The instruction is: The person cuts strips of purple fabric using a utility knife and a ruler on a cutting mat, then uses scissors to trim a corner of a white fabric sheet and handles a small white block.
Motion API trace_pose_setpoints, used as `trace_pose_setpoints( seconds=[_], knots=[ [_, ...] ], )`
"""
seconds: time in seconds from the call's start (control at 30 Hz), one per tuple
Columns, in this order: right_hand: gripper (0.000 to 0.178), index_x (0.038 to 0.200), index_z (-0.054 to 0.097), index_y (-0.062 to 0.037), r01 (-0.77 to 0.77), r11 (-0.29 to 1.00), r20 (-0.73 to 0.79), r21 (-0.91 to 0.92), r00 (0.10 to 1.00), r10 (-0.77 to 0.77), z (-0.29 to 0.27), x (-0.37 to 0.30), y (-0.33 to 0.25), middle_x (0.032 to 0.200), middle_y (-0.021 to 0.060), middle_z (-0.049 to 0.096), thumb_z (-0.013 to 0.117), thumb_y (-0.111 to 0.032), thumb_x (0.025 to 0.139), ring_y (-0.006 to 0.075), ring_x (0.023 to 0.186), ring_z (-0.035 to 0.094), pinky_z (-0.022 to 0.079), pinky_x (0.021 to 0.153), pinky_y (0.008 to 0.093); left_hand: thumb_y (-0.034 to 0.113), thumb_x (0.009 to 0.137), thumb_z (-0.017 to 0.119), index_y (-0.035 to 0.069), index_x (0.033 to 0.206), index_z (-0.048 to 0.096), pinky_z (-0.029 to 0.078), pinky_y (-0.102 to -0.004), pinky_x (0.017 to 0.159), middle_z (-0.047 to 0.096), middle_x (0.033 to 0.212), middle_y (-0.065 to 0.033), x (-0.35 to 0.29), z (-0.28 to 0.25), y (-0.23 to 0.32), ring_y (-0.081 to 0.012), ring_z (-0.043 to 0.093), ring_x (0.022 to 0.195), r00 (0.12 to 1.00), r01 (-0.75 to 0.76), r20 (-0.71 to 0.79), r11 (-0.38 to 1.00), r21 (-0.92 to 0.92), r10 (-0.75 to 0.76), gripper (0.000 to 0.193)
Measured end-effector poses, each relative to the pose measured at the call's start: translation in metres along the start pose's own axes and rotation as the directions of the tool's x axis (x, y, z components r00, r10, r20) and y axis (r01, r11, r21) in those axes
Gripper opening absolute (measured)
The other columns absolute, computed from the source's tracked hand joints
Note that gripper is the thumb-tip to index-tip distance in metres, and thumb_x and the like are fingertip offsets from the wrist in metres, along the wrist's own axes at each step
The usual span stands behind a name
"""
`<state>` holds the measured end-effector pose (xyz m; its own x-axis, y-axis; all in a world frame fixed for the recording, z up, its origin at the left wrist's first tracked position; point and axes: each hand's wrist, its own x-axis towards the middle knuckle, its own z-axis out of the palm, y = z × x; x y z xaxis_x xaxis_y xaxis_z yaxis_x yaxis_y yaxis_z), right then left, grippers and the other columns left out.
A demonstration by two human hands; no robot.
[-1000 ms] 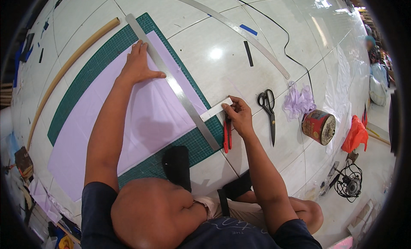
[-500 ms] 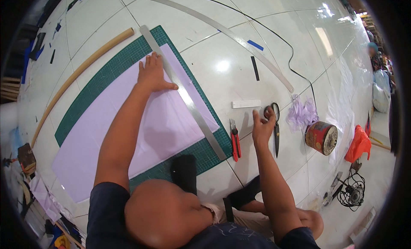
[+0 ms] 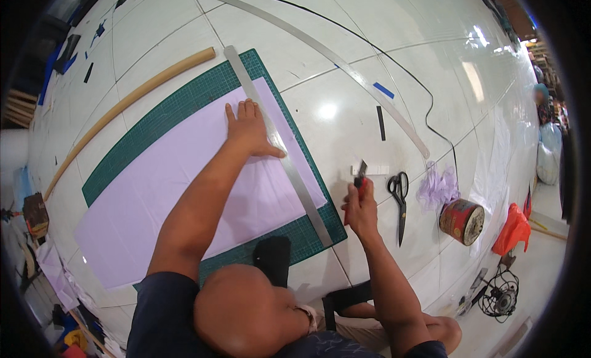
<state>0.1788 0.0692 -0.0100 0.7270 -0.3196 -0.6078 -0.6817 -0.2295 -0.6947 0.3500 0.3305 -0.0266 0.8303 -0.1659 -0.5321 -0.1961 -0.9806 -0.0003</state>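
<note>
a sheet of pale lilac paper (image 3: 166, 192) is spread over a green cutting mat (image 3: 184, 106) on the white tiled floor (image 3: 345, 69), and a long metal ruler (image 3: 277, 143) is laid along the sheet's right edge, running from the mat's far corner to its near right corner. the left hand (image 3: 249, 130) is pressed flat at the ruler's middle, fingers together and stretched out on the paper, thumb set against the ruler. the right hand (image 3: 362, 207) is lifted just beyond the mat's right edge, fingers clamped on a red-handled utility knife (image 3: 357, 186) whose blade is pointed away from the person. black scissors (image 3: 399, 201), a small white strip (image 3: 372, 170), a crumpled lilac scrap (image 3: 436, 187) and a red tin (image 3: 462, 220) are seen near it on the floor. the step in hand is judged to be the readying of a cut along the ruler. for the next move, the blade would need to be brought to the ruler's edge while the ruler is pinned firmly.
</note>
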Motion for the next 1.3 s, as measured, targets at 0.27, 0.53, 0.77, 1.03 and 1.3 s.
trace_pose_setpoints(
  seconds=[0.27,0.53,0.77,1.03,1.3],
  knots=[
    [0.03,0.12,0.043,0.0017,0.584,0.692,0.251,-0.424,0.81,-0.53,0.094,0.069,-0.09,0.09,0.0319,0.066,0.048,-0.018,0.098,0.0512,0.086,0.064,0.049,0.074,0.0575,0.069,0.051,0.084,-0.013,0.151,0.022,0.004,-0.0638,0.119,0.023,0.159,-0.0284,0.0,0.006,0.017,-0.0417,0.017,0.15,0.998,0.047,-0.054,0.997,0.056,-0.044,0.143],
    [0.032,0.108,0.046,0.0016,0.535,0.59,0.372,-0.604,0.845,-0.385,0.16,0.103,-0.16,0.09,0.026,0.07,0.047,-0.03,0.101,0.0437,0.087,0.07,0.055,0.077,0.0517,0.072,0.053,0.082,-0.008,0.154,0.019,0.005,-0.0624,0.119,0.018,0.16,-0.0287,-0.005,0.009,0.004,-0.0427,0.015,0.151,0.999,-0.012,-0.044,1.0,0.024,0.013,0.144],
    [0.035,0.105,0.046,0.0028,0.545,0.626,0.357,-0.557,0.838,-0.412,0.176,0.113,-0.163,0.089,0.0271,0.069,0.049,-0.032,0.101,0.0424,0.087,0.07,0.056,0.077,0.05,0.074,0.057,0.079,-0.003,0.156,0.017,0.005,-0.0653,0.118,0.015,0.162,-0.0265,-0.003,0.013,0.002,-0.0426,0.01,0.152,0.998,-0.043,-0.048,0.999,0.007,0.043,0.141],
    [0.039,0.109,0.049,0.0026,0.545,0.663,0.398,-0.514,0.836,-0.378,0.178,0.111,-0.17,0.097,0.0297,0.069,0.049,-0.036,0.1,0.0449,0.097,0.068,0.052,0.086,0.0519,0.076,0.057,0.076,-0.001,0.157,0.015,0.005,-0.0664,0.117,0.015,0.162,-0.0266,-0.005,0.013,-0.001,-0.0433,0.01,0.152,0.997,-0.041,-0.058,0.999,0.0,0.041,0.14],
    [0.037,0.114,0.048,0.0023,0.512,0.684,0.403,-0.52,0.853,-0.332,0.171,0.109,-0.165,0.1,0.0287,0.069,0.052,-0.03,0.098,0.0445,0.098,0.068,0.053,0.087,0.0501,0.078,0.056,0.075,-0.004,0.156,0.018,0.008,-0.0664,0.116,0.019,0.16,-0.0264,-0.004,0.017,0.003,-0.0424,0.015,0.151,0.991,-0.054,-0.121,0.997,0.055,0.061,0.141]
  ],
)
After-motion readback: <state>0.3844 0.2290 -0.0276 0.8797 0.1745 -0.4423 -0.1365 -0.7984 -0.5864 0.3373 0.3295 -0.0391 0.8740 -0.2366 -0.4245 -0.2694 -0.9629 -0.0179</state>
